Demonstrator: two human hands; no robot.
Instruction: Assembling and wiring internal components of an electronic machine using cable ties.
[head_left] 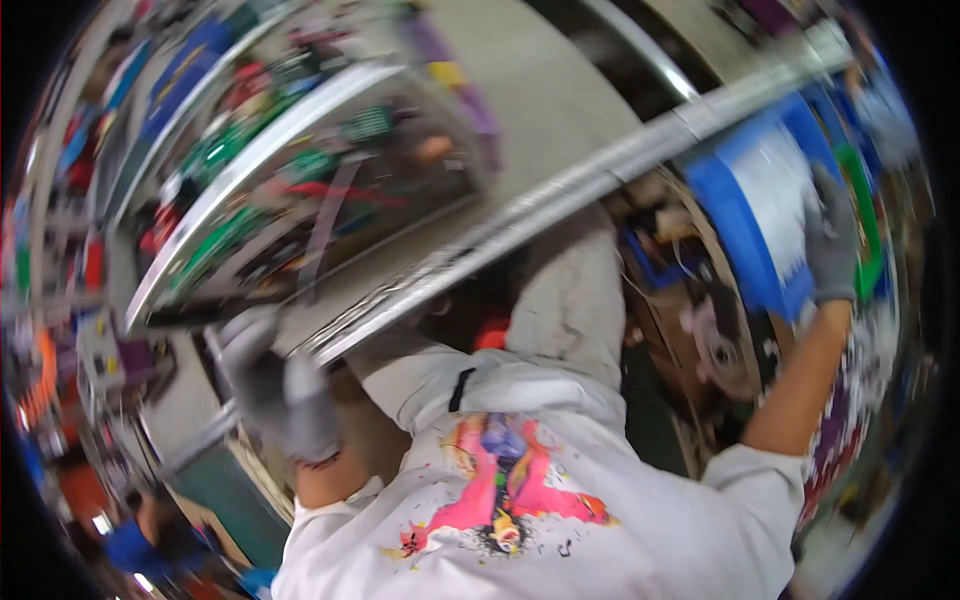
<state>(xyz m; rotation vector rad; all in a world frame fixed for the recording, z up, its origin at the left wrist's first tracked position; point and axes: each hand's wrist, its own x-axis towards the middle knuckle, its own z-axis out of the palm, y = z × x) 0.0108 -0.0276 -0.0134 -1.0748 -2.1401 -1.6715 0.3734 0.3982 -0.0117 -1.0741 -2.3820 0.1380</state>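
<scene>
My left hand (275,380), in a grey glove, is beside the near end of a long silver rail (540,200) and below a silver-framed panel or tray (230,160) showing blurred green and red items. Its fingers look bent, but blur hides whether they grip anything. My right hand (830,235), also gloved in grey, is at the right side of a blue bin (725,220) with white material (770,190) inside. Its fingertips are smeared, so I cannot tell if they hold the bin or its contents. A green strip (865,220) lies just beyond that hand.
A grey surface (560,110) lies beyond the rail. Cluttered benches (105,360) fill the left side. A person in blue (145,540) is at lower left, another person (880,110) at upper right. A brown shelf (680,360) with assorted items stands beside my legs.
</scene>
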